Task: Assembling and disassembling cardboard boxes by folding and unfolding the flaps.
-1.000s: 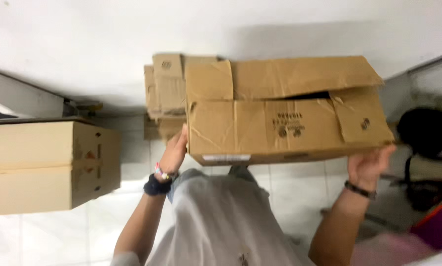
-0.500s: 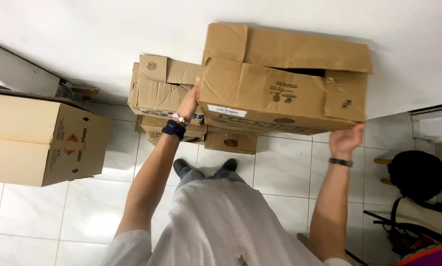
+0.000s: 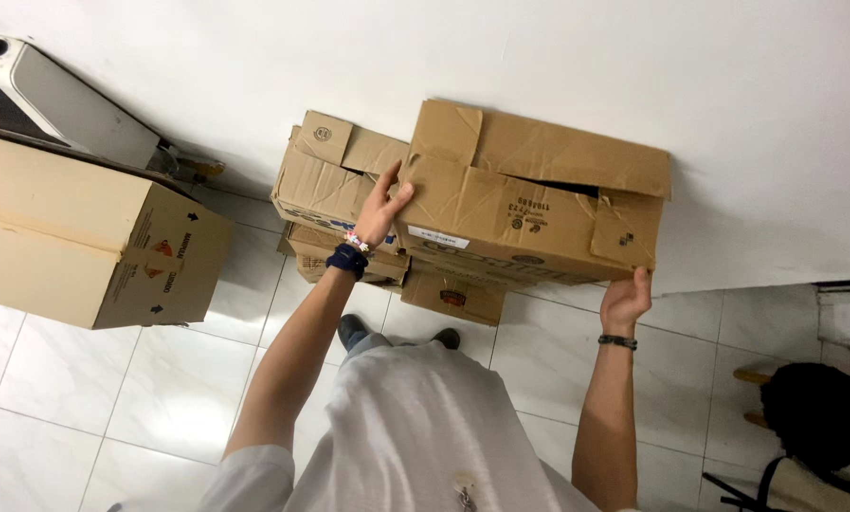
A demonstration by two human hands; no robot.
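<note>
Since half a second ago the big cardboard box [image 3: 529,204] has come lower and closer to the stack of boxes [image 3: 349,223] against the white wall [image 3: 633,66], and it now sits over the right part of that stack rather than up above it; the left hand has shifted from the box's lower left edge to its left end, and the right hand has slid to the lower right corner. The big cardboard box lies with its long axis running left to right across the view, tilted slightly so the right end sits lower, and its opened flaps face the wall while its labelled side faces the camera. The left hand [image 3: 382,204] is raised with the arm stretched forward, palm pressed flat on the box's left end, fingers spread upward, a dark wristband and a beaded bracelet at the wrist. The right hand [image 3: 626,301] reaches up from below, its fingers curled under the box's bottom right corner, a dark band on the wrist. Together the two hands clamp the box between them. A larger closed carton [image 3: 84,237] stands well apart to the left on the white tiled floor [image 3: 112,398].
</note>
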